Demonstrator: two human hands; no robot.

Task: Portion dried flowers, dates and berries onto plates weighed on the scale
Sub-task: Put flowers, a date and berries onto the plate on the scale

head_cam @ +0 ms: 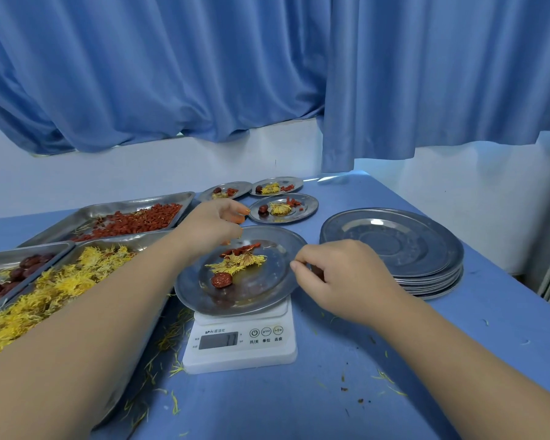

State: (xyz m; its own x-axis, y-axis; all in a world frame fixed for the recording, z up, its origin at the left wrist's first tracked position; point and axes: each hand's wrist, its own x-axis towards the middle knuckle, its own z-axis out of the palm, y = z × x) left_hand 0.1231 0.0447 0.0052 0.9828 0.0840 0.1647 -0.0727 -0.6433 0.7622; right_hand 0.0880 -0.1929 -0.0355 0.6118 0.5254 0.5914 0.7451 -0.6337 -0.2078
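step: berries going onto the plate [267, 290] that sits on the scale [240, 341]; looks like the last ingredient of the three
on the plate: one flower [238, 263] in the middle, one date [222, 280] toward the near side, a small heap of berries [242, 249] at the far side
left hand [213, 223]: over the far rim, just above the berries, fingers bunched and curled down; can't tell if anything's pinched in there
right hand [340, 274]: at the right rim, thumb and forefinger nipping the edge, other fingers curled in
next move: probably check the readout (too blurry from here), tweak the berries, then lift the plate level so nothing slides
finished plates [283, 217]: three, at the back of the table [362, 392], each with flower, date, berries
trays [134, 204]: three on the left, one each for berries, flowers, dates
empty plates [394, 242]: one stack on the right, count not readable
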